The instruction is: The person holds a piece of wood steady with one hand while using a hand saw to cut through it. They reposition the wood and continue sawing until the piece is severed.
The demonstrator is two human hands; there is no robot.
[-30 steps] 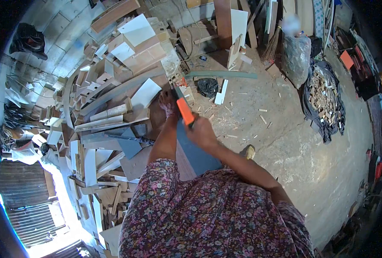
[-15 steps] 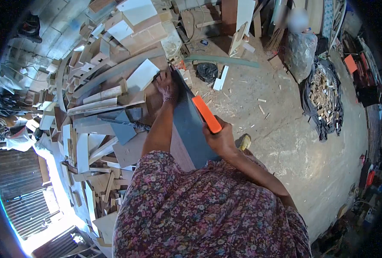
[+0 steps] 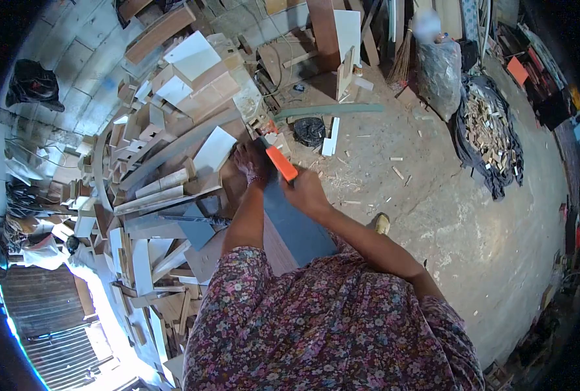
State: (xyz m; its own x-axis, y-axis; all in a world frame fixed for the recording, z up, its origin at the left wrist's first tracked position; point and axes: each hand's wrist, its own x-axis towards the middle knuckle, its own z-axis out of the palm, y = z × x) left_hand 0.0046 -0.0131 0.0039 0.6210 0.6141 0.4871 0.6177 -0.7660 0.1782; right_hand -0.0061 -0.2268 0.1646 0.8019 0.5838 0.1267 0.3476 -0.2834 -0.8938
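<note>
My right hand (image 3: 306, 193) is closed around the orange handle of a handsaw (image 3: 281, 163). Most of the blade is hidden from this angle; only a short dark part shows beyond the handle. My left hand (image 3: 249, 161) lies with fingers spread on the work surface, just left of the saw. What is directly beneath its palm is hard to make out. A long dark grey board (image 3: 297, 225) stretches from my body up to the hands. A white board piece (image 3: 215, 150) lies by my left fingers.
Stacked wood offcuts (image 3: 149, 120) crowd the left side. On the floor to the right are a black plastic bag (image 3: 309, 131), a white strip (image 3: 330, 137), a green strip (image 3: 329, 111) and scattered chips. A dark sheet heaped with wood scraps (image 3: 489, 133) lies farther right, near a filled clear sack (image 3: 440, 78).
My right hand has pushed the saw forward, away from my body, bringing its handle close to my left hand. The left hand stays at the same spot. The view has tilted slightly.
</note>
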